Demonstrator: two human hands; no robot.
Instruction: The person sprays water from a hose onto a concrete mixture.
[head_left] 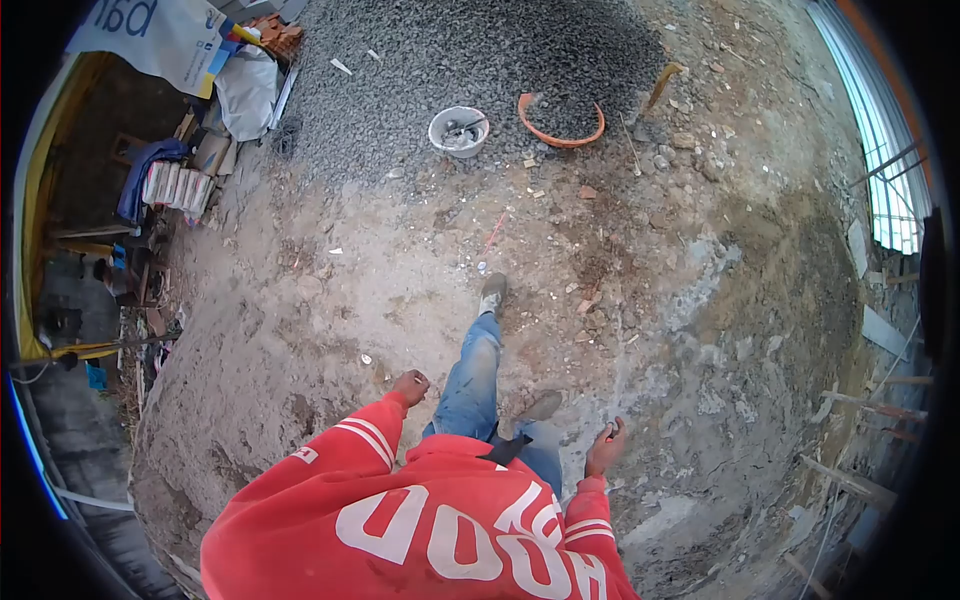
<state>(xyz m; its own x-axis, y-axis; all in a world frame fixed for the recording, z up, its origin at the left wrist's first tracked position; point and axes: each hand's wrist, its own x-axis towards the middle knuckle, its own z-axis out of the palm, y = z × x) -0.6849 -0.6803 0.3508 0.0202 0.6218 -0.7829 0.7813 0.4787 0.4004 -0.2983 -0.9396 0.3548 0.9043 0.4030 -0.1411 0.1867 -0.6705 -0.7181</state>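
Note:
My left hand [410, 387] hangs beside my left thigh, its fingers curled, and nothing clearly shows in it. My right hand [605, 446] hangs low on the other side with bent fingers; whether it holds anything is too small to tell. Both hands stand apart from the things on the ground. Ahead of my feet, a white bucket [459, 132] with something grey inside stands at the edge of a gravel pile [400, 80]. To its right an orange-rimmed basin [560, 141] holds dark gravel.
A wooden-handled tool [662, 86] stands by the gravel at the right. Stacked packs [178, 187] and a white sack [248, 92] lie at the left. Rubble dots the uneven dirt ground [400, 240]. Metal sheeting [890, 150] and planks [850, 483] line the right side.

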